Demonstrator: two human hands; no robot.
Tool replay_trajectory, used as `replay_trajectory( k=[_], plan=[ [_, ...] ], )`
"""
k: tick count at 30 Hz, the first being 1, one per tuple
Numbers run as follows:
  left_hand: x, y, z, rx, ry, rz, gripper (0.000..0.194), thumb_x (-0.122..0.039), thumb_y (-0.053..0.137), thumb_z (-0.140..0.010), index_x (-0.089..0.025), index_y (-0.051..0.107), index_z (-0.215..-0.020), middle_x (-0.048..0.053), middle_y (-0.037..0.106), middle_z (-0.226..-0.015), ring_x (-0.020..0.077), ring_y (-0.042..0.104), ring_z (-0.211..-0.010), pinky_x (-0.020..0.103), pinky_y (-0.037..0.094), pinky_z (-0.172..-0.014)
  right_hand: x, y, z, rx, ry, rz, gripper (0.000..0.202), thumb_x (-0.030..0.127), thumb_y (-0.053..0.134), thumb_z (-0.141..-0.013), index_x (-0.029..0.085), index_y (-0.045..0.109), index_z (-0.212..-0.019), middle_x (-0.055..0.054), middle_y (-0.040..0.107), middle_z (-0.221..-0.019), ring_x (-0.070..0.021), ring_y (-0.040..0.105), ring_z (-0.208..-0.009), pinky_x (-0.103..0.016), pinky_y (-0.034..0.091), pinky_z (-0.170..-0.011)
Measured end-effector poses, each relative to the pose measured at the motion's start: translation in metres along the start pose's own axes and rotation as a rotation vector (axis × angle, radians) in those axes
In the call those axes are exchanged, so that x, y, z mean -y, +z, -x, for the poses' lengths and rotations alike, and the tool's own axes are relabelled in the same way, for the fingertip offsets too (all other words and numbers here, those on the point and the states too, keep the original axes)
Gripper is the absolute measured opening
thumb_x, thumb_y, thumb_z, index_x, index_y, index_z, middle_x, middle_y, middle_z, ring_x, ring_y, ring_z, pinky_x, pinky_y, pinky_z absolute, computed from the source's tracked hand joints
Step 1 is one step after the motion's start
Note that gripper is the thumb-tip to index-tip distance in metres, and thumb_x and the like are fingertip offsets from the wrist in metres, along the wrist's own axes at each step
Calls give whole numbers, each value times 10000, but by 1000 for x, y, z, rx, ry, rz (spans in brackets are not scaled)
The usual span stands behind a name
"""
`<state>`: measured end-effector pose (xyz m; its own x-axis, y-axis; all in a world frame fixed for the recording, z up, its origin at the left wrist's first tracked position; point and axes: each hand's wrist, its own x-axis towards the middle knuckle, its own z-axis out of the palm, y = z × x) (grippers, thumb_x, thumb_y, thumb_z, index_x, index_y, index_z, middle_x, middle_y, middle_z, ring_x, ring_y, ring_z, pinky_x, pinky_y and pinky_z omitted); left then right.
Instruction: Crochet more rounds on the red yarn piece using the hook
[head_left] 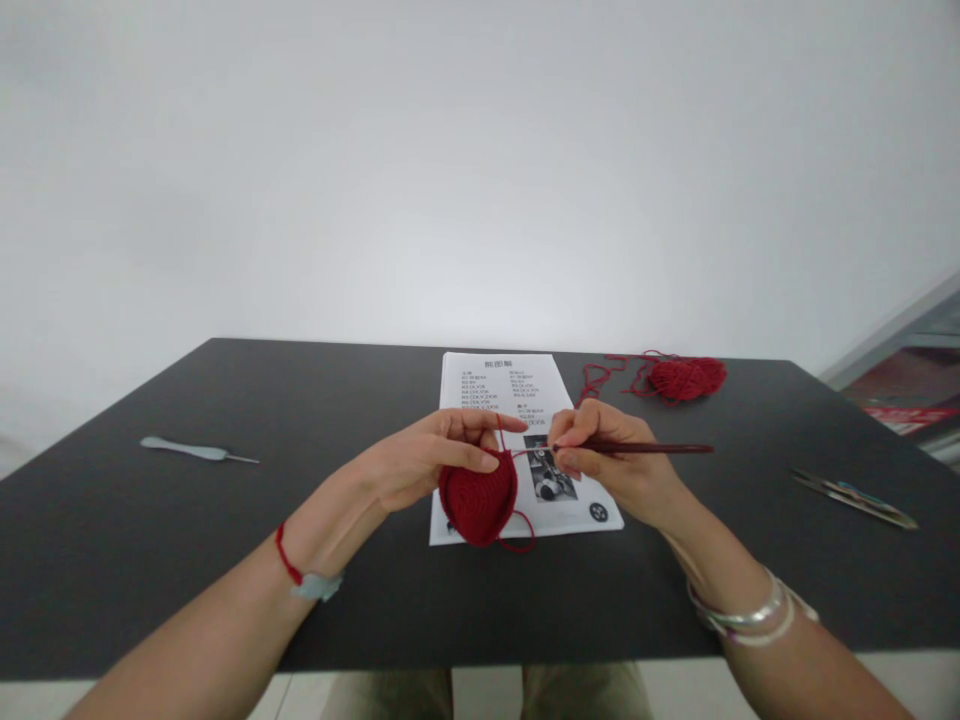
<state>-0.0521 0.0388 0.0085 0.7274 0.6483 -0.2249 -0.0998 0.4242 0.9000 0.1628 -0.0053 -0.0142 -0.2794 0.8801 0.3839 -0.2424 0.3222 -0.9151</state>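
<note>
A round piece of red crochet (478,503) hangs from my left hand (442,448), pinched at its upper edge between thumb and fingers. Red yarn runs up over the left index finger, and a loose tail loops below the piece. My right hand (607,455) grips a crochet hook (660,448) with a dark red-brown handle. The hook's thin metal shaft points left and reaches the piece's upper right edge; I cannot tell whether its tip is inside a stitch. Behind the hands lies a printed pattern sheet (495,385) with text and a dark photo.
A ball of red yarn (686,381) rests at the back right, its strand trailing left toward my right hand. Another crochet hook (184,449) with a pale grey handle lies at left. Small scissors (855,498) lie at right on the black table (360,600). A white wall stands behind.
</note>
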Motion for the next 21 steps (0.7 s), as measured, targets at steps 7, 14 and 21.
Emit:
replay_trajectory(
  k=[7, 14, 21],
  plan=[
    [-5, -2, 4, 88, -70, -76, 372, -101, 754, -598, -141, 733, -967, -13, 599, -664, 67, 521, -568, 177, 369, -521, -2, -5, 0, 71, 85, -59, 129, 176, 735, -750, 189, 607, -748, 10, 605, -720, -80, 482, -524, -219, 358, -462],
    [-4, -2, 2, 105, -95, -29, 381, -84, 747, -582, -136, 741, -959, -14, 580, -659, 65, 501, -567, 167, 361, -508, 2, 0, -1, 50, 39, -16, 137, 149, 748, -729, 190, 617, -725, -1, 627, -726, -85, 507, -535, -222, 390, -474],
    [-2, -1, 0, 98, -96, 14, 391, -77, 744, -579, -125, 739, -967, -11, 594, -655, 65, 512, -568, 155, 371, -504, 3, 0, 0, 63, 19, 7, 128, 138, 738, -732, 189, 622, -719, -1, 615, -724, -90, 512, -551, -227, 403, -486]
  ],
)
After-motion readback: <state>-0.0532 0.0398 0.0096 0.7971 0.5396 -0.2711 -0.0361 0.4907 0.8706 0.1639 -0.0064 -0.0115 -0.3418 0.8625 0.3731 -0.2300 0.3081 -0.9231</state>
